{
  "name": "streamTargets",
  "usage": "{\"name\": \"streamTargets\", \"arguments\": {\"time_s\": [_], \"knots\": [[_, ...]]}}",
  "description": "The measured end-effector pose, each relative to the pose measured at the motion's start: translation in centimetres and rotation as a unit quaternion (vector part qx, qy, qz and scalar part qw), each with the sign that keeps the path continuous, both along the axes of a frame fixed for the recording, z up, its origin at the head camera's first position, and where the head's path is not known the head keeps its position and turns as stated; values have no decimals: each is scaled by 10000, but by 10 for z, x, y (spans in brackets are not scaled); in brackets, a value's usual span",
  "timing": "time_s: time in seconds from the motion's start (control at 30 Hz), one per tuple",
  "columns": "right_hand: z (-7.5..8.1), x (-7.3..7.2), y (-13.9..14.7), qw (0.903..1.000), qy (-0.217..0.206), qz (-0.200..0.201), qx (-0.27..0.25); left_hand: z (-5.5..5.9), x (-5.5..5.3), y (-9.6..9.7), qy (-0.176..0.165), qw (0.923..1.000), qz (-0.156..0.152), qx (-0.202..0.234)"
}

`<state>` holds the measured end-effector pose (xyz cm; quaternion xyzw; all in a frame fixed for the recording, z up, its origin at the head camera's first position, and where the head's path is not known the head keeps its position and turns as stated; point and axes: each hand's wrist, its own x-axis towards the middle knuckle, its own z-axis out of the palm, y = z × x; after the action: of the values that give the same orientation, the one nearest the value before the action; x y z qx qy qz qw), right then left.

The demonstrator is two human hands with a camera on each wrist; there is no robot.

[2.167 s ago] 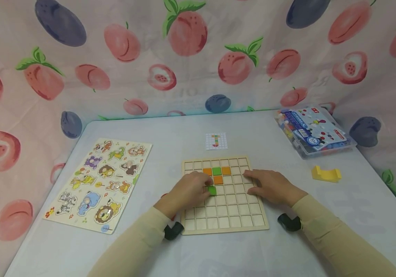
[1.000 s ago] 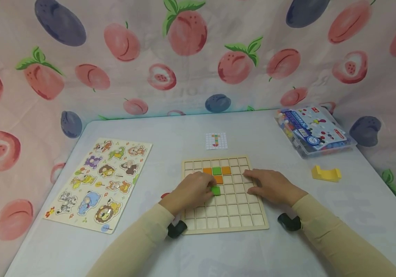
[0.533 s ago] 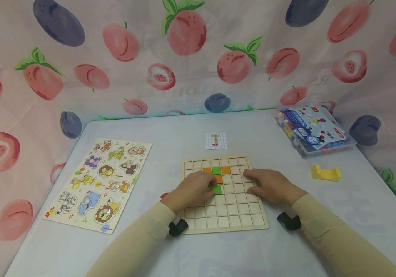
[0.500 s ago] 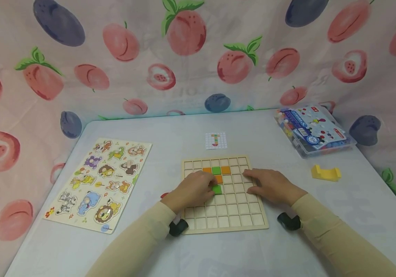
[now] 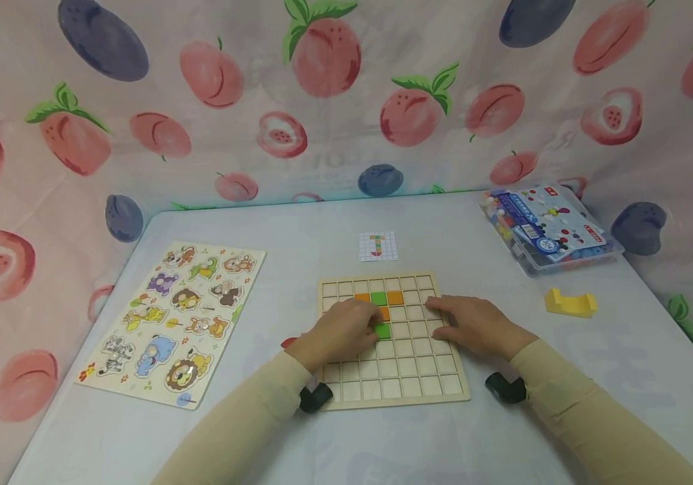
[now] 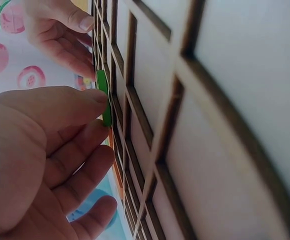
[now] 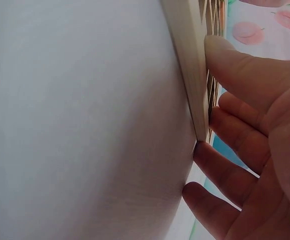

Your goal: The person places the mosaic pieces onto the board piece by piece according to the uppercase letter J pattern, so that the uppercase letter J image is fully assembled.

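My left hand (image 5: 346,330) is over the wooden grid board (image 5: 407,397). Its thumb and index finger pinch a small green square tile (image 5: 382,331), which sits tilted against the grid in the left wrist view. Just beyond are an orange tile (image 5: 385,314), partly covered by the fingers, and a row with another green tile (image 5: 378,298) between two orange ones. My right hand (image 5: 479,323) rests on the board's right edge. In the right wrist view, its thumb (image 7: 230,60) lies on the frame while other fingertips touch the side and the table.
A small pattern card (image 5: 378,246) lies behind the board. At left is an animal puzzle board (image 5: 182,316). A clear plastic box (image 5: 552,229) of colourful pieces and a yellow block (image 5: 570,304) are at right. A red piece (image 5: 288,342) shows beside the left wrist.
The left hand has shifted slightly right with the green tile, which has moved over to the cell column below the orange tile. The right hand has stayed put.
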<state>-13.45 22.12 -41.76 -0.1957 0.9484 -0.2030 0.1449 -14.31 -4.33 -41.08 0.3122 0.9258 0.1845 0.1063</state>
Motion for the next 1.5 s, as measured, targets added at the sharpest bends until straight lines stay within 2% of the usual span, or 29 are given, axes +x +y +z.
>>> {"name": "streamTargets", "arguments": {"time_s": [0.57, 0.83, 1.2, 1.4, 1.5], "knots": [[-1, 0, 1, 9999, 58, 33, -77, 0, 1, 3, 218, 9997, -49, -14], [-2, 0, 1, 9999, 60, 25, -93, 1, 1, 3, 154, 9999, 1, -43], [-2, 0, 0, 9999, 58, 8, -83, 9, -1, -13, 84, 9996, 251, 90], [-2, 0, 1, 9999, 103, 15, -123, 14, 0, -25, -83, 9978, 646, 119], [-3, 0, 1, 9998, 125, 41, -124, 16, 1, -31, -86, 9971, 733, 189]]}}
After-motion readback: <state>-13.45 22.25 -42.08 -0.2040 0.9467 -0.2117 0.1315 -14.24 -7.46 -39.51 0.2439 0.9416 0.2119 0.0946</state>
